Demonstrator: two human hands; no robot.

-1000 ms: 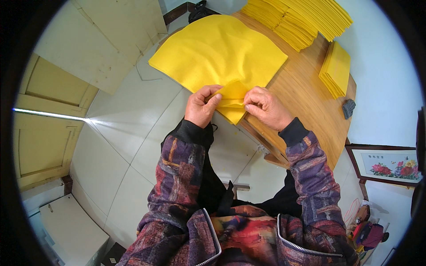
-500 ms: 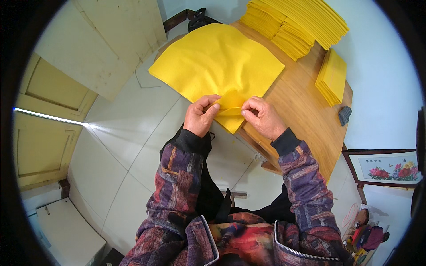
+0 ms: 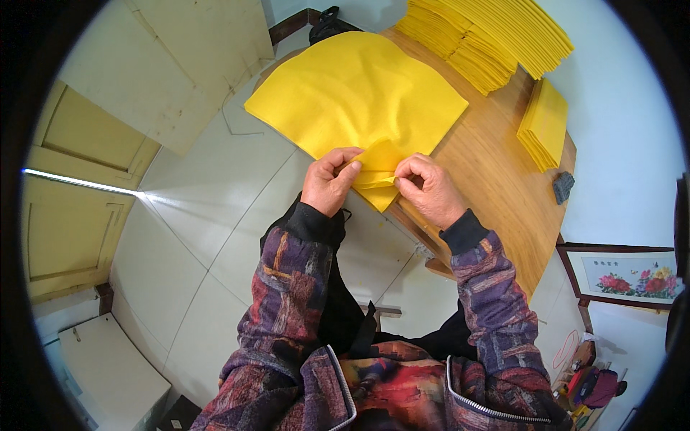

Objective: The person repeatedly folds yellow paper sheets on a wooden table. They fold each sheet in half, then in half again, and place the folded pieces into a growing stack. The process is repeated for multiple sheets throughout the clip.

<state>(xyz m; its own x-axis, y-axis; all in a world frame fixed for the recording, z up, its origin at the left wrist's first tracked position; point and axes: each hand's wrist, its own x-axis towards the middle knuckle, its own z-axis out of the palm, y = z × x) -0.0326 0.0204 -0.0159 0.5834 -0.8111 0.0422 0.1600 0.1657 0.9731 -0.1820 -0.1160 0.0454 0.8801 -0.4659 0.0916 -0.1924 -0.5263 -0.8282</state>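
Observation:
A large yellow felt-like sheet (image 3: 359, 86) spreads over the near left part of the wooden table, its close corner reaching past the table edge. At that corner a smaller folded yellow flap (image 3: 381, 156) stands up between my hands. My left hand (image 3: 329, 181) pinches its left side between thumb and fingers. With thumb and forefinger, my right hand (image 3: 429, 190) grips the flap's right edge, where two layers part slightly. What lies behind the fingertips is hidden.
Tall stacks of yellow folded sheets (image 3: 489, 43) fill the table's far right. A smaller yellow stack (image 3: 544, 126) and a dark grey block (image 3: 563, 187) lie along the wooden table's (image 3: 496, 187) right edge. A framed flower picture (image 3: 625, 275) stands by the wall.
The folded flap has lifted and opened a little more between my hands. Both hands keep their pinch. The whole view has shifted slightly.

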